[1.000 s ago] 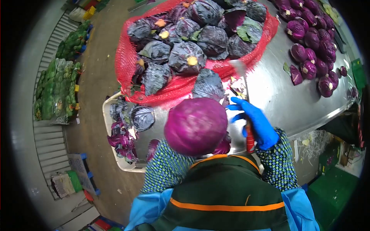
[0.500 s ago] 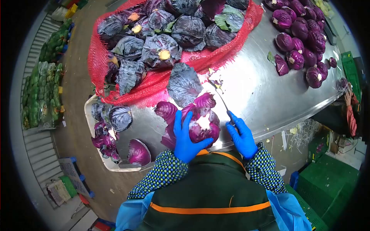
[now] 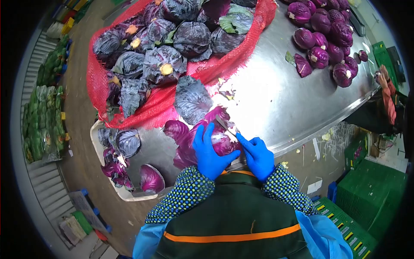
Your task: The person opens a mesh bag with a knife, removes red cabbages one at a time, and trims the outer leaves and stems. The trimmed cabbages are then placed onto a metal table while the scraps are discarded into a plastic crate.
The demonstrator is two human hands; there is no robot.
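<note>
A red cabbage (image 3: 224,145) with a pale cut stem end sits at the near edge of the metal table. My left hand (image 3: 212,155), in a blue glove, grips its left side with thumb and fingers spread around it. In my gloved right hand (image 3: 258,158) is a knife (image 3: 223,124), its blade lying across the cabbage by the pale stem. Loose purple leaves (image 3: 177,131) lie to the left of the cabbage, partly under my left hand. A large dark outer leaf (image 3: 192,100) rests just beyond them.
A red mesh sack (image 3: 97,82) of untrimmed cabbages lies at the back left. Peeled cabbages (image 3: 320,57) are heaped at the back right. A white-rimmed tub (image 3: 123,194) holds leaves at left. Another person's arm (image 3: 388,101) shows at the far right; green crates (image 3: 366,190) stand below.
My right hand has moved left, bringing the knife from beside the cabbage onto its stem end. My left hand stays on the cabbage. The whole view has shifted slightly.
</note>
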